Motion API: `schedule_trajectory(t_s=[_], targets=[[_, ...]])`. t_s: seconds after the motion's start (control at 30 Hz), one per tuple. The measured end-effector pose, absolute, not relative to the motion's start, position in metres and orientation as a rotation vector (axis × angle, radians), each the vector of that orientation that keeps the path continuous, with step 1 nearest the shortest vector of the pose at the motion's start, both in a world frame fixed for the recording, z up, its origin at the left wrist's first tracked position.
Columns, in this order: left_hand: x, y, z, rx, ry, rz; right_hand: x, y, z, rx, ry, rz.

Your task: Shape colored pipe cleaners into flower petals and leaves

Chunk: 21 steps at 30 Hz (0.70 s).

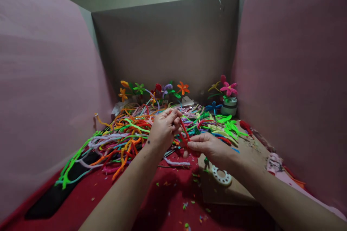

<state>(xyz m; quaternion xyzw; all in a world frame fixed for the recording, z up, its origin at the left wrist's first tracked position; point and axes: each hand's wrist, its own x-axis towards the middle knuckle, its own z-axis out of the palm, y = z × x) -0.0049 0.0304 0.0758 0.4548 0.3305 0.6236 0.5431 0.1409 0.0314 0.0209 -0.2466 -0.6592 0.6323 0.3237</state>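
Facing a dark grey panel [168,47] beyond both hands, with pink panels [40,65] at their outer sides, and working above a red cloth [159,198]. Gripping a red fuzzy stem [184,128] with the left hand [166,124], covering its upper end with curled fingers. Pinching its lower part with the right hand [210,149], hiding the tip and not making out its shape below those fingers. Blocking some of the many-coloured pile of stems [121,140] around and beyond the left hand. Looking past both hands at fuzzy flowers [183,88], dim and partly lost in clutter. Overlapping the brown cardboard [217,195] beneath the right hand, but showing a white ring [223,182] just below that hand. Losing both forearms [127,184] at the lower edge of view.
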Motion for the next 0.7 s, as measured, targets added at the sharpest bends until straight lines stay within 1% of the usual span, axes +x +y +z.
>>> schedule_trajectory(t_s=[0.13,0.43,0.5,0.57,0.63,0.7], targets=[[-0.012,0.035,0.071,1.092,0.749,1.469,0.140,0.032,0.016,-0.624,-1.614,1.809],[-0.021,0.037,0.062,0.979,0.647,1.490,0.141,0.024,0.019,-0.753,-1.470,1.862],[-0.024,0.039,0.064,0.939,0.606,1.599,0.141,0.024,0.019,-0.765,-1.414,1.830],[-0.031,0.043,0.065,0.854,0.579,1.799,0.141,0.025,0.018,-0.758,-1.373,1.789],[-0.037,0.045,0.062,0.731,0.647,1.953,0.141,0.027,0.017,-0.743,-1.340,1.725],[-0.040,0.044,0.057,0.677,0.815,1.920,0.142,0.028,0.017,-0.728,-1.314,1.665]])
